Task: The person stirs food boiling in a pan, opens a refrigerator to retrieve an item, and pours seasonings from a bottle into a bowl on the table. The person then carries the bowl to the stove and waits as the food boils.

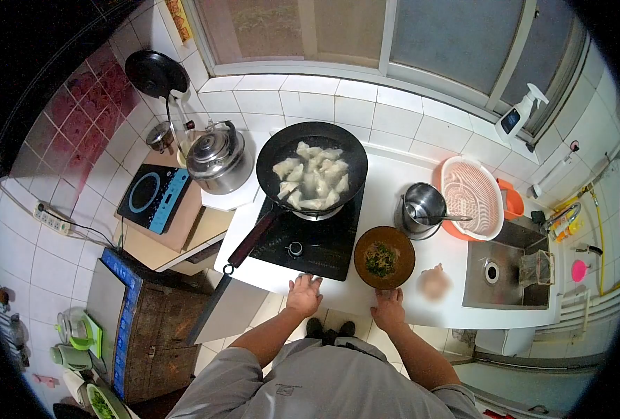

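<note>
A black wok [271, 164] with a dark wooden handle sits on the black gas stove [324, 255], and several pale dumplings [317, 174] lie in it. My left hand [303, 294] rests on the counter edge just below the stove, fingers apart, holding nothing. My right hand [389, 306] is at the counter edge, its spread fingertips close to the lower rim of a brown bowl [366, 253]. That bowl holds a dark green, chopped mixture. Whether the fingertips touch its rim is hard to tell.
A steel pot [425, 209] with a utensil handle stands right of the stove, beside a pink-white colander [472, 195]. The steel sink [481, 283] is at the right. On the left are a steel kettle [219, 157] and an induction cooker [154, 199].
</note>
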A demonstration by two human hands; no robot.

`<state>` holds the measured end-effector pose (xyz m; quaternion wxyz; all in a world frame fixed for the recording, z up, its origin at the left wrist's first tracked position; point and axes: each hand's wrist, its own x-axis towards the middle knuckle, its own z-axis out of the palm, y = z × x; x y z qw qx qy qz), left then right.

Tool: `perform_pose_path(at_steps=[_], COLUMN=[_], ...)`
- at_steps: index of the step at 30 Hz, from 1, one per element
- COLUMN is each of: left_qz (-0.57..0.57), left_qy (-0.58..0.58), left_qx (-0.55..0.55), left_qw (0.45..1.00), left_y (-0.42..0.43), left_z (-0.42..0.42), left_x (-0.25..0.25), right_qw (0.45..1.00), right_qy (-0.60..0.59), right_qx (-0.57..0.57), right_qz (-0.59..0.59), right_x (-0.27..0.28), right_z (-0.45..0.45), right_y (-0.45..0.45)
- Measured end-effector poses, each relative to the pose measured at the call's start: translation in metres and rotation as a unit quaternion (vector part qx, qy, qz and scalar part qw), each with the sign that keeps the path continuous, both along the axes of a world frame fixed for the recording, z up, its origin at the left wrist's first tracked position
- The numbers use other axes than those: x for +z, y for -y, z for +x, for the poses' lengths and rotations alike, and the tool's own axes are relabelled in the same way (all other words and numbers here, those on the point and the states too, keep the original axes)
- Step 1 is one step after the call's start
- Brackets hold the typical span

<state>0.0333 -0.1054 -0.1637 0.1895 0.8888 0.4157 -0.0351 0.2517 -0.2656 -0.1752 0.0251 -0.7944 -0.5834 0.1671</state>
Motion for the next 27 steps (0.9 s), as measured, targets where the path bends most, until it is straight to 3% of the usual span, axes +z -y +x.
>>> perform_pose_path(at_steps=[8,27], left_qz=[0.052,0.052], left_qy=[0.019,0.002], left_qx=[-0.011,-0.018], left_qw=[0.998,0.998], left_y=[0.0010,0.0010], left_z=[-0.0020,-0.0015], left_x=[-0.0049,-0.0036], right_qw=[1.000,1.000], right_qy=[0.006,0.006], right_qx=[0.002,-0.006], right_qz=[0.008,-0.012], right_x=[-0.0026,0.0033], right_z=[-0.0001,-0.0012], right_y=[0.0013,0.0006])
